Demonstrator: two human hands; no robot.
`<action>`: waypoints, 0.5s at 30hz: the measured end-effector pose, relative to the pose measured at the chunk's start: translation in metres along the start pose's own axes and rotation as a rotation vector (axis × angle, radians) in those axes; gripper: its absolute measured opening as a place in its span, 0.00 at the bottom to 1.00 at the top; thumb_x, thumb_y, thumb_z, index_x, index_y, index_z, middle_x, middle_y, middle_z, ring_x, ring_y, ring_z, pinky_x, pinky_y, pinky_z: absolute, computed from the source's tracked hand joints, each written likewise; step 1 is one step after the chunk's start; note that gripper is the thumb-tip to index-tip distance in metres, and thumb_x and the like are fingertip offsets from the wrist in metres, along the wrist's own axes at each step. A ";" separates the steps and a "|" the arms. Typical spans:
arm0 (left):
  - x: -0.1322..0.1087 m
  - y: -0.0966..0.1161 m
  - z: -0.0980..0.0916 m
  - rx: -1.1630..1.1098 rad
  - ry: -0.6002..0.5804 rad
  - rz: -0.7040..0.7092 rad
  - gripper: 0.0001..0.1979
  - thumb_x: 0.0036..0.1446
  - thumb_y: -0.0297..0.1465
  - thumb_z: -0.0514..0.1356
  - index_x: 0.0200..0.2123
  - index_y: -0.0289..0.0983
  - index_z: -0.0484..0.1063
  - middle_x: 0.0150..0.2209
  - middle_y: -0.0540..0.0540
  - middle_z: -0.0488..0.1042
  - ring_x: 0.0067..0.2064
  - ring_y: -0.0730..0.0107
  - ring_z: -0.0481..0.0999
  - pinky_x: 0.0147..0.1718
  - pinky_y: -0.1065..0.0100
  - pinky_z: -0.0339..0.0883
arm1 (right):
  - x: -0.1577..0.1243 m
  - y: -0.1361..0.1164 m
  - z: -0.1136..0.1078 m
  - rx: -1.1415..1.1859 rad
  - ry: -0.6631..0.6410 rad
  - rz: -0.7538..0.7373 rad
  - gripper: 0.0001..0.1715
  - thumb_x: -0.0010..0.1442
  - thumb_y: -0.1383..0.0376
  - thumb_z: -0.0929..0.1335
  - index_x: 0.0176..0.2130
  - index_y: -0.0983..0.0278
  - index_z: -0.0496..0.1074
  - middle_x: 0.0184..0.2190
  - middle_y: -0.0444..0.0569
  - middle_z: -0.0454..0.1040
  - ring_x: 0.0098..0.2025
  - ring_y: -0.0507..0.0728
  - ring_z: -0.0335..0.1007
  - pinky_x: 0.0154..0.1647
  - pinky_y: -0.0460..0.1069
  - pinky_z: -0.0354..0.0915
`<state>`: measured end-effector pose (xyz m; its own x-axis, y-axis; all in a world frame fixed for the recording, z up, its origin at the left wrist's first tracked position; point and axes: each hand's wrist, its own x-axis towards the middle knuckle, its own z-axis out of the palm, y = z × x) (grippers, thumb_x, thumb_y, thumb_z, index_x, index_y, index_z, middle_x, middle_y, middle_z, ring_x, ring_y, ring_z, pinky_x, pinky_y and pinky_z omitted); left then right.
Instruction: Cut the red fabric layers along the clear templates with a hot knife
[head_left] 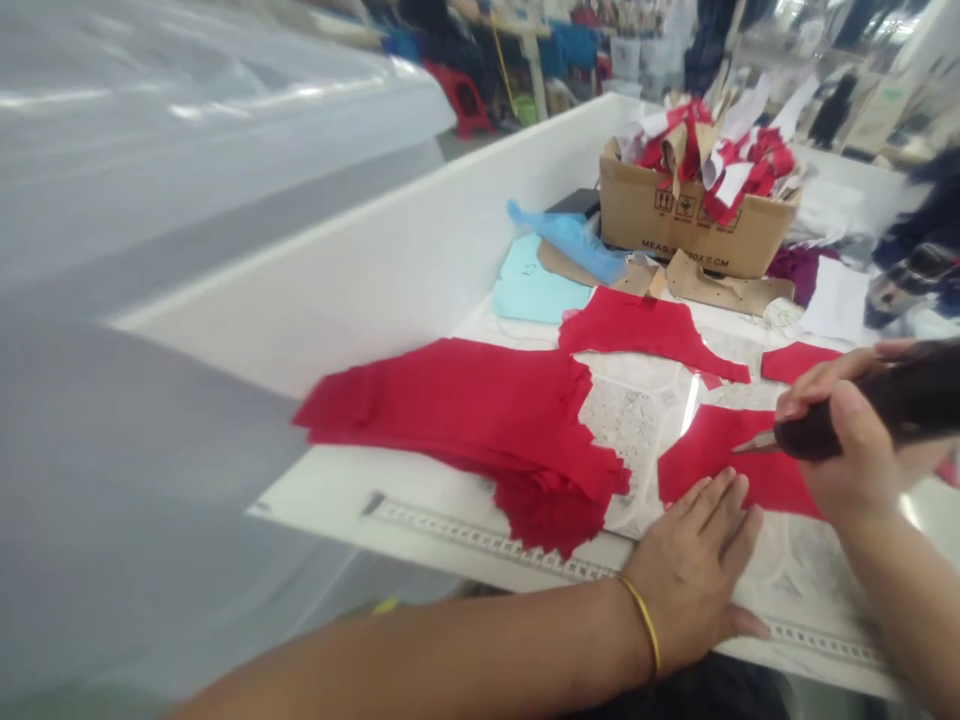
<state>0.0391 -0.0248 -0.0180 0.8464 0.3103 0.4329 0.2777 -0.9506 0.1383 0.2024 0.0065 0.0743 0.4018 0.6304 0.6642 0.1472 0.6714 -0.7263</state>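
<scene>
The right hand [847, 430] is closed around a dark-handled cutting knife [825, 425], its blade at a red fabric panel [731, 460]. The left hand [694, 570] lies open and flat, fingertips on that panel, beside a stack of red fabric [480, 430]. A cardboard box [690, 225] of scraps stands beyond the panel.

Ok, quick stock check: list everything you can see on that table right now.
fabric stack: one, red, table centre
loose fabric pieces: three, red, right of stack
cardboard box: one, brown, far end, full of red and white scraps
paper patterns: several, brown, before box
cloth sheet: one, pale blue, left of box
ruler: one, grey, near edge
knife: one, dark handle, blade on red piece
right hand: one, gripping knife
left hand: one, flat on table, yellow wristband
</scene>
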 end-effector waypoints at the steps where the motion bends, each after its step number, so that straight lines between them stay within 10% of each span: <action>1: 0.000 -0.001 0.001 -0.002 -0.025 -0.007 0.48 0.63 0.63 0.52 0.65 0.25 0.64 0.66 0.26 0.65 0.70 0.43 0.62 0.68 0.52 0.57 | -0.001 0.000 0.005 0.005 -0.010 0.001 0.18 0.60 0.69 0.73 0.47 0.59 0.66 0.26 0.36 0.74 0.22 0.52 0.70 0.25 0.50 0.72; 15: 0.006 -0.006 0.001 -0.061 -0.073 -0.039 0.45 0.63 0.61 0.56 0.64 0.27 0.65 0.65 0.28 0.68 0.67 0.46 0.66 0.68 0.53 0.56 | -0.022 0.007 0.055 0.052 -0.054 0.015 0.15 0.63 0.64 0.72 0.48 0.55 0.66 0.27 0.37 0.69 0.23 0.52 0.69 0.24 0.50 0.71</action>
<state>0.0430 -0.0173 -0.0175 0.8671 0.3439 0.3605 0.2842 -0.9357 0.2090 0.1452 0.0182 0.0640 0.3537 0.6596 0.6632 0.0942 0.6803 -0.7269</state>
